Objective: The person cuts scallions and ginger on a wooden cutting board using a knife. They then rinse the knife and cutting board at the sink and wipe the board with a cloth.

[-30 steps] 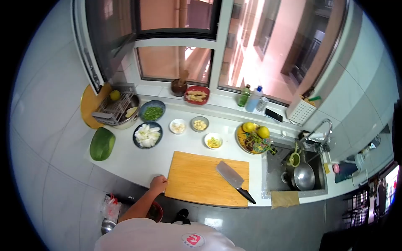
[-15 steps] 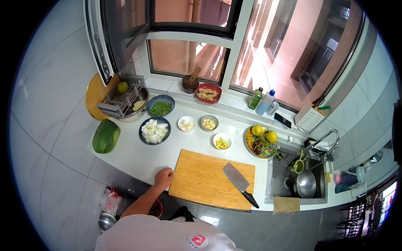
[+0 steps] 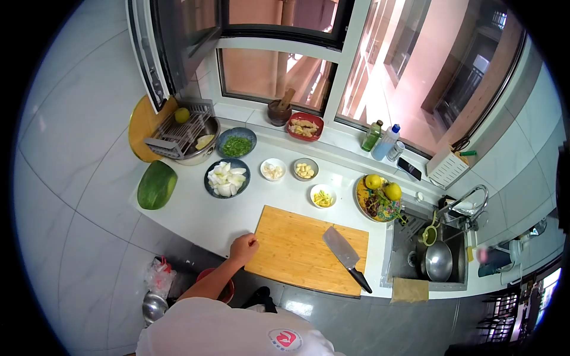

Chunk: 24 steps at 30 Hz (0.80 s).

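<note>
My left hand [image 3: 243, 248] is closed in a fist at the left edge of the wooden cutting board [image 3: 297, 249], its knuckles against or just over that edge. Nothing shows sticking out of the fist. Towards the board's right side lies a cleaver [image 3: 342, 249], its black handle pointing to the near right corner. My right hand is out of view. Behind the board stand a white bowl of yellowish cut pieces [image 3: 323, 196], a bowl of garlic cloves [image 3: 306, 169], a white bowl of pale chopped bits [image 3: 273, 170] and a dark plate of white chunks [image 3: 227, 178].
On the left are a large green melon [image 3: 157, 185], a plate of chopped greens [image 3: 236, 145] and a dish rack [image 3: 184, 127]. Rightward stand a patterned fruit plate [image 3: 386, 207] and a sink [image 3: 395, 267] holding a metal bowl [image 3: 438, 261]. Bottles [image 3: 386, 142] line the windowsill.
The whole view has shifted, so the counter things appear a little further right and higher. My left fist stays beside the board, perhaps slightly closer. The cleaver has not moved on the board.
</note>
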Tool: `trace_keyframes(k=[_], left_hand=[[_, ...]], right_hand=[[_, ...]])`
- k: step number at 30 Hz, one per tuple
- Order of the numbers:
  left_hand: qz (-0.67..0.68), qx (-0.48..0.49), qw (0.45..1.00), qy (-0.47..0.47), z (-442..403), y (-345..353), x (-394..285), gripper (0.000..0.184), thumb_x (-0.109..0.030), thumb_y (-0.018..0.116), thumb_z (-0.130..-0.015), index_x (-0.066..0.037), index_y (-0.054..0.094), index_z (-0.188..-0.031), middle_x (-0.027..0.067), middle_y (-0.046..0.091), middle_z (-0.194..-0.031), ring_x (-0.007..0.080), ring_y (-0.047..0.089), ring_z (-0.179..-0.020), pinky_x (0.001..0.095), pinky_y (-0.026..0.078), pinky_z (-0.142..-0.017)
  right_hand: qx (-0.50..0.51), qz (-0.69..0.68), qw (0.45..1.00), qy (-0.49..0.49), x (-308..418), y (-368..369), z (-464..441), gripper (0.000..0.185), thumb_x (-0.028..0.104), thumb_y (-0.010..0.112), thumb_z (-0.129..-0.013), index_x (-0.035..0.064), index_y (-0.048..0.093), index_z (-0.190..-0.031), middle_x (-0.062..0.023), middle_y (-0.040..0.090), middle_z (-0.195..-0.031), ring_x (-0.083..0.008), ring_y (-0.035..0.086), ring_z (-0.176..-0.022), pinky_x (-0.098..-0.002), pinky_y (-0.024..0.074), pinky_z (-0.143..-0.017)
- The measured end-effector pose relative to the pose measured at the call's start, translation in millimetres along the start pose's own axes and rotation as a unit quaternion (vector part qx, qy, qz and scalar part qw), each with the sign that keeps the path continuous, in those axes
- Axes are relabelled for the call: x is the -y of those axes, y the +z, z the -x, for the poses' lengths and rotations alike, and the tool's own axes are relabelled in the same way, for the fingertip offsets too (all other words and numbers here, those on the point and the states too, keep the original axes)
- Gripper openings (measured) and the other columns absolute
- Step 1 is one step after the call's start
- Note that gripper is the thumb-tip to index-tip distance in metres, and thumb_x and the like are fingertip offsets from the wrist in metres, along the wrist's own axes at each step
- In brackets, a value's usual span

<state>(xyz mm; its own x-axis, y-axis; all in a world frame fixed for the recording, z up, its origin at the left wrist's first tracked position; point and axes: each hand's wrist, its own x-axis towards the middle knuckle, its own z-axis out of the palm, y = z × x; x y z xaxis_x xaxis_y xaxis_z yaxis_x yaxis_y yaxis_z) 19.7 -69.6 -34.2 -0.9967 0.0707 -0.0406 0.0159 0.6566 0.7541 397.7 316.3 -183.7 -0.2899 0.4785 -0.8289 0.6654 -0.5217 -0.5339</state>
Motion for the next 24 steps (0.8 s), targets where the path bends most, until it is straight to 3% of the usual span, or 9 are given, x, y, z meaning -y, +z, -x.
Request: trace_keyframes(k=[4,9,12,21,24], left_hand=[[0.069,0.002,0.997,-0.033,-5.4,1.0,8.5,0.014,-0.019,0.065,-0.089,-0.006,0.066,-0.092,0.0088,0.069,-0.078,0.024,0.066,-0.07,0.0362,0.05,-0.066],[0.183,-0.008,0.98,-0.077,-16.8,11.4,26.8,0.01,-0.014,0.065,-0.091,-0.004,0.067,-0.091,0.0046,0.067,-0.071,0.013,0.062,-0.06,0.0311,0.048,-0.056],[0.194,-0.027,0.979,-0.058,-17.6,14.9,31.3,0.008,-0.011,0.064,-0.091,-0.003,0.067,-0.09,0.0028,0.065,-0.07,0.0095,0.059,-0.059,0.0291,0.047,-0.053],[0.267,-0.043,0.963,-0.008,4.1,-15.5,33.0,0.013,-0.013,0.066,-0.094,-0.002,0.064,-0.087,0.0014,0.062,-0.066,0.0082,0.057,-0.058,0.0265,0.046,-0.056],[0.22,-0.079,0.972,-0.032,29.0,-45.9,29.7,0.012,-0.013,0.066,-0.094,-0.002,0.065,-0.087,0.0013,0.062,-0.065,0.0084,0.057,-0.059,0.0271,0.045,-0.056]], right_hand=[[0.001,0.0,1.0,0.001,-2.4,-1.1,0.2,0.036,0.018,0.065,-0.092,0.0025,0.055,-0.123,-0.0198,0.065,-0.111,-0.0352,0.07,-0.091,-0.0478,0.0588,-0.071],[0.0,-0.005,1.0,-0.001,-2.9,-1.9,2.3,0.036,0.018,0.065,-0.092,0.0026,0.055,-0.123,-0.0198,0.065,-0.112,-0.0355,0.07,-0.091,-0.0478,0.0589,-0.071],[-0.001,-0.008,1.0,-0.001,-3.6,-2.5,3.4,0.037,0.018,0.065,-0.092,0.0026,0.054,-0.124,-0.0198,0.065,-0.112,-0.0357,0.07,-0.091,-0.0478,0.059,-0.071],[0.0,0.013,1.0,0.001,-4.8,-12.2,8.2,0.037,0.019,0.064,-0.093,0.0026,0.054,-0.124,-0.0199,0.065,-0.112,-0.0363,0.07,-0.091,-0.0479,0.0592,-0.07],[0.001,0.029,1.0,0.003,-5.6,-21.2,8.8,0.037,0.019,0.064,-0.093,0.0026,0.054,-0.125,-0.0199,0.064,-0.112,-0.0365,0.07,-0.091,-0.048,0.0592,-0.07]])
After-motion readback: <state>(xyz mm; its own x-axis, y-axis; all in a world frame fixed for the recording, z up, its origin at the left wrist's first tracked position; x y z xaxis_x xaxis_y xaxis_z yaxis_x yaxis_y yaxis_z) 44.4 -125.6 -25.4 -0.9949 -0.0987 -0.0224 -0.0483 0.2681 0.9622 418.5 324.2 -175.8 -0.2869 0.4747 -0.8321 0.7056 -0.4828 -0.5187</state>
